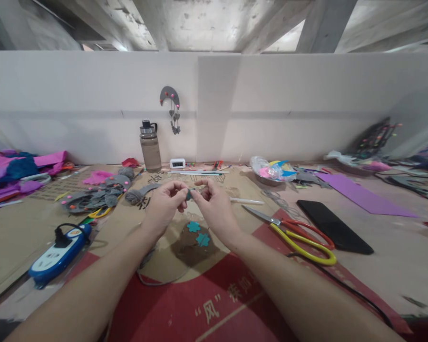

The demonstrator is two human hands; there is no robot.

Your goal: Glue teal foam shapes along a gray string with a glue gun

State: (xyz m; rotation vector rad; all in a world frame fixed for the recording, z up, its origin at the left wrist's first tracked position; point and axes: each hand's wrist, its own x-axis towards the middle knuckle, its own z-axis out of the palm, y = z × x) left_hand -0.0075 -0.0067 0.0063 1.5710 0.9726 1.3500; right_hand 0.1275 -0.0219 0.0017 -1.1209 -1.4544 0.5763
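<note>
Left hand (pixel 167 201) and right hand (pixel 215 204) together pinch a small teal felt-like piece (pixel 189 194); slack pressure could drop it.

The counter (pixel 395 280) is partly covered by brown cardboard (pixel 117 228) with a red printed section (pixel 157 313); two teal flower shapes (pixel 202 240) are laid on the covering. At the right, a black phone (pixel 331 225) and a purple sheet (pixel 364 194) are set flat. A power strip (pixel 59 259) is placed at the left, a bottle (pixel 150 149) toward the back.

Single head-worn view, forward and down across a table (pixel 403 256) toward a partition (pixel 271 90)
</note>
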